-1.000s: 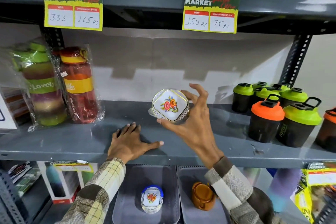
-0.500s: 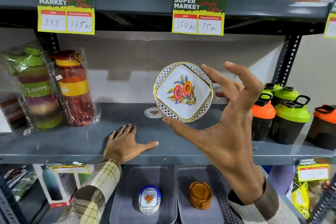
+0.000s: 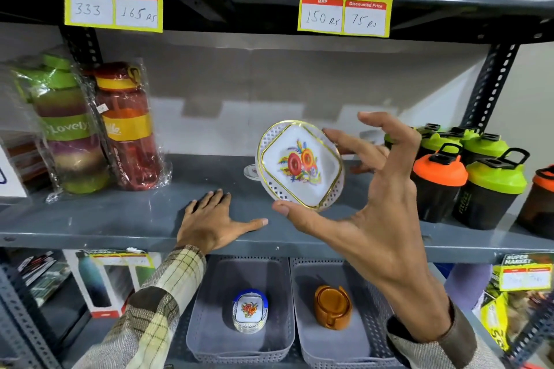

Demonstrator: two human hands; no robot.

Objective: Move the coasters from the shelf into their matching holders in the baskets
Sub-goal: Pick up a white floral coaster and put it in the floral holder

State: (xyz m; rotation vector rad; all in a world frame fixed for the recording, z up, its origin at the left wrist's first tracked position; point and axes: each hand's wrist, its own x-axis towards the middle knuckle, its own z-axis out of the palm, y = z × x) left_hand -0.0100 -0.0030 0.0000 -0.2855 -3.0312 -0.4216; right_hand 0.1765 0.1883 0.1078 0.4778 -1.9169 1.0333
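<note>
My right hand [image 3: 371, 213] holds a white coaster [image 3: 299, 165] with a gold rim and a flower print, thumb under it and fingers at its right edge, lifted in front of the grey shelf [image 3: 120, 219]. Another white coaster [image 3: 250, 171] lies flat on the shelf behind it, mostly hidden. My left hand [image 3: 212, 222] rests flat on the shelf's front edge. Below, the left grey basket [image 3: 209, 308] holds a blue holder [image 3: 250, 310] with matching flowered coasters. The right grey basket [image 3: 368, 341] holds an orange-brown holder [image 3: 332, 307].
Two wrapped bottles, green [image 3: 63, 126] and red [image 3: 126, 129], stand at the shelf's left. Shaker bottles with green and orange lids [image 3: 467, 177] crowd the right. Price tags [image 3: 344, 0] hang from the shelf above. Boxed goods [image 3: 105, 281] sit on the lower left shelf.
My right hand lifted the flowered coaster off the shelf and brought it up and closer, then slightly to the right. A second coaster came into sight behind it. My left hand stayed put.
</note>
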